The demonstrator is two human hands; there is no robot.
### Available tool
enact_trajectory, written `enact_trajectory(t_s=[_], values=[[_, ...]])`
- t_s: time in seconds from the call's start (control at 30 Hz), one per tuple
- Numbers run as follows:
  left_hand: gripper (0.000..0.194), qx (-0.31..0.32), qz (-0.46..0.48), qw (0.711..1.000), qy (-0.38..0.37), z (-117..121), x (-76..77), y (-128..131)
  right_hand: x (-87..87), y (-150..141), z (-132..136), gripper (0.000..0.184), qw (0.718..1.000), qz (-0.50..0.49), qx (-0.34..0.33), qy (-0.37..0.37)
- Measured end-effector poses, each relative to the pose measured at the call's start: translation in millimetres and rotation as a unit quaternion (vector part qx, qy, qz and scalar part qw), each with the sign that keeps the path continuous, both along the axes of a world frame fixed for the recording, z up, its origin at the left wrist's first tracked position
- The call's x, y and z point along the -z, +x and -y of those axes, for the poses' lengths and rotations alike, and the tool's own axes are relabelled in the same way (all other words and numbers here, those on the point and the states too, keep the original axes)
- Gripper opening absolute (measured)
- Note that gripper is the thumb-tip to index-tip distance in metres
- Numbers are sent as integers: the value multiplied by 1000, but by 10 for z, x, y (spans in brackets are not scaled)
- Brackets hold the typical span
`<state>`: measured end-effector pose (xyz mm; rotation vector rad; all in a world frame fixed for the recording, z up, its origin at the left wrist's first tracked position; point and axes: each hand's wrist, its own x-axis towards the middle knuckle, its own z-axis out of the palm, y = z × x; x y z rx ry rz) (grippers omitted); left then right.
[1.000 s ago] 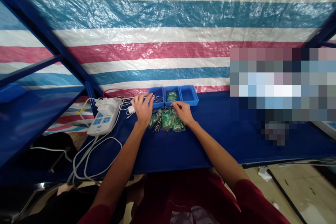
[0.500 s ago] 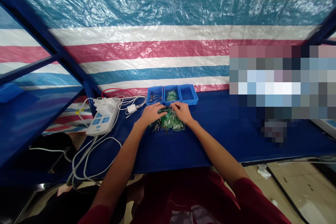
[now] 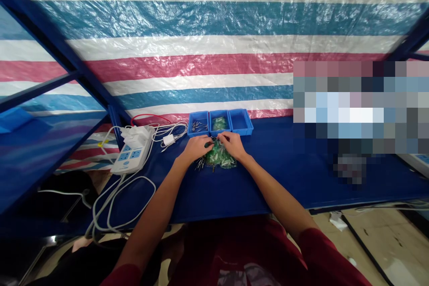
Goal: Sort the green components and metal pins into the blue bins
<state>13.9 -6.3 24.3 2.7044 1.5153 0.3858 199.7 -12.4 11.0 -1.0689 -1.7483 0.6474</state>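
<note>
My left hand [image 3: 197, 148] is at the left side of a pile of small green packets [image 3: 217, 155], its fingers curled in around something small and dark that I cannot make out. On the other side, my right hand [image 3: 232, 145] reaches over the pile's far edge with thumb and fingers pinched together; what lies between them is too small to name. Thin metal pins [image 3: 200, 163] stick out from under my left hand. Just beyond the hands stand three joined blue bins: the left bin [image 3: 198, 134] holds metal pins, the middle bin [image 3: 220, 113] green pieces, and the right bin [image 3: 246, 131] shows a bare bottom.
A white power strip [image 3: 130, 161] with plugs lies on the left of the blue table [image 3: 228, 201], its cables looping over the front edge. A white adapter [image 3: 168, 140] sits near the bins. Behind is a striped plastic sheet [image 3: 201, 67]. A blurred patch covers the right.
My left hand has shifted slightly right and its fingers have curled in more. My right hand stays pinched at nearly the same place. The view has tipped up a little.
</note>
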Motion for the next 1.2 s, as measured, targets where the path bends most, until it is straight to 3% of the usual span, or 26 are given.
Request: enact_trajectory(t_s=[0.3, 0.53, 0.73, 0.83, 0.97, 1.2], values=[[24, 46, 28, 997, -63, 9, -111, -64, 7, 7, -1, 35, 1000, -2, -1, 1], [23, 62, 42, 996, -57, -15, -71, -78, 7, -4, 6, 34, 1000, 0, 2, -3], [21, 70, 173, 979, -78, -2, -96, -70, 0, 8, 0, 35, 1000, -3, 12, -4], [26, 65, 299, 945, -112, 41, -157, -41, -13, 20, -1, 34, 999, -12, 34, 9], [31, 39, 469, 865, -176, 87, -190, 38, -28, 24, 4, 31, 999, -39, 36, 12], [37, 22, 618, 742, -258, 68, -110, 146, -40, 2, 21, 33, 997, -74, -16, -5]])
